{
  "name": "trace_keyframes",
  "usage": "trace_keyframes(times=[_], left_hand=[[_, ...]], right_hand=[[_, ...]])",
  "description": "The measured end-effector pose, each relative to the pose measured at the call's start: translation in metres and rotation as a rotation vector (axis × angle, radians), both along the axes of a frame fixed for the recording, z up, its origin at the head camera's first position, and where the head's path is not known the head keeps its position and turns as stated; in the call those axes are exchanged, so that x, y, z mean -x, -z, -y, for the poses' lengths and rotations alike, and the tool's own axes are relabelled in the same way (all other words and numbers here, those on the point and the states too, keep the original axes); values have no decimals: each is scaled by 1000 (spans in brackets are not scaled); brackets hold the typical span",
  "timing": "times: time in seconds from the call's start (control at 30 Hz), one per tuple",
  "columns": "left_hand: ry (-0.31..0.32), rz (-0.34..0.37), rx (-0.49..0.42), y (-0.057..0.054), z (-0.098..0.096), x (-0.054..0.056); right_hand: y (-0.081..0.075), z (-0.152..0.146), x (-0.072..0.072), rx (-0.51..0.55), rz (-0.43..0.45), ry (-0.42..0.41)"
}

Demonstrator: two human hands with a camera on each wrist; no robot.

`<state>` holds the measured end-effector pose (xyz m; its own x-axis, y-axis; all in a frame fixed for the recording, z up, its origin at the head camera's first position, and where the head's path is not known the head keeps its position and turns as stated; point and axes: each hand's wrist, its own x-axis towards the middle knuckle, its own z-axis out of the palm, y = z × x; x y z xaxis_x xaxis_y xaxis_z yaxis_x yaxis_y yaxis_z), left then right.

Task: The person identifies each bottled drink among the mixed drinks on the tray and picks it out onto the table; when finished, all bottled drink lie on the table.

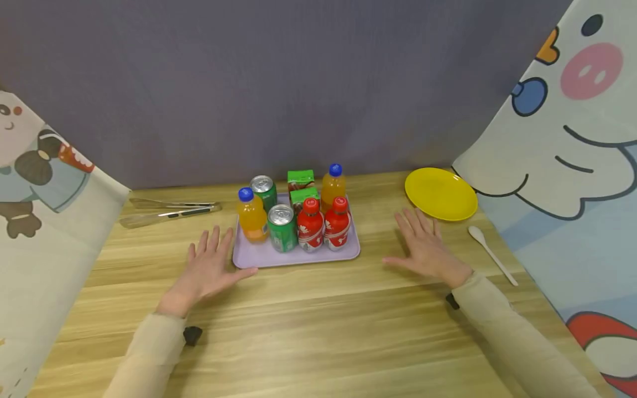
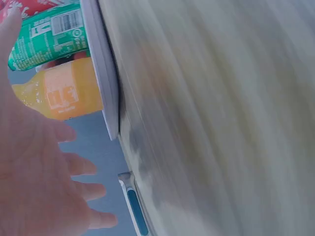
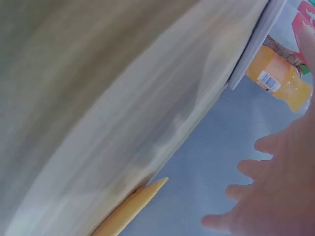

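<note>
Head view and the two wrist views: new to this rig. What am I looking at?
No robot here: just a person's bare left hand and right hand, both open, holding nothing. The head view looks forward and down from the person's head; each wrist view looks from that wrist past the hand, hence the tilt. On the table, a lilac tray carries two orange bottles, two green cans, two cartons and two red bottles. Tongs lie left of it; a yellow plate and pale spoon lie right.
</note>
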<state>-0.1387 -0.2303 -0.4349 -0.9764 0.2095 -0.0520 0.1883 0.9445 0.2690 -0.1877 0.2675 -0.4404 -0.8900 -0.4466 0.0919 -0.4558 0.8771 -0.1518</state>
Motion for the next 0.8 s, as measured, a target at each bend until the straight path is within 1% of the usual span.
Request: trace_keyframes(times=[0.17,0.3,0.37,0.47,0.53,0.67,0.73,0.8], left_hand=[[7,-17,-68,0,-3,1],[7,-30,-102,-1,-6,2],[1,-31,-140,-3,-7,3],[-13,-32,-202,-4,-8,4],[-24,-39,-232,-4,-9,5],[-50,-64,-255,-2,-9,9],[-73,-50,-274,-4,-10,9],[-103,-13,-295,-7,-10,10]], right_hand=[[-5,3,7,32,-84,-44],[-8,6,11,65,-118,-83],[-9,8,12,81,-125,-94],[-11,13,13,127,-105,-98],[-13,18,13,176,-74,-90],[-18,30,12,291,-7,-57],[-21,35,11,336,19,-35],[-25,41,11,377,35,-31]])
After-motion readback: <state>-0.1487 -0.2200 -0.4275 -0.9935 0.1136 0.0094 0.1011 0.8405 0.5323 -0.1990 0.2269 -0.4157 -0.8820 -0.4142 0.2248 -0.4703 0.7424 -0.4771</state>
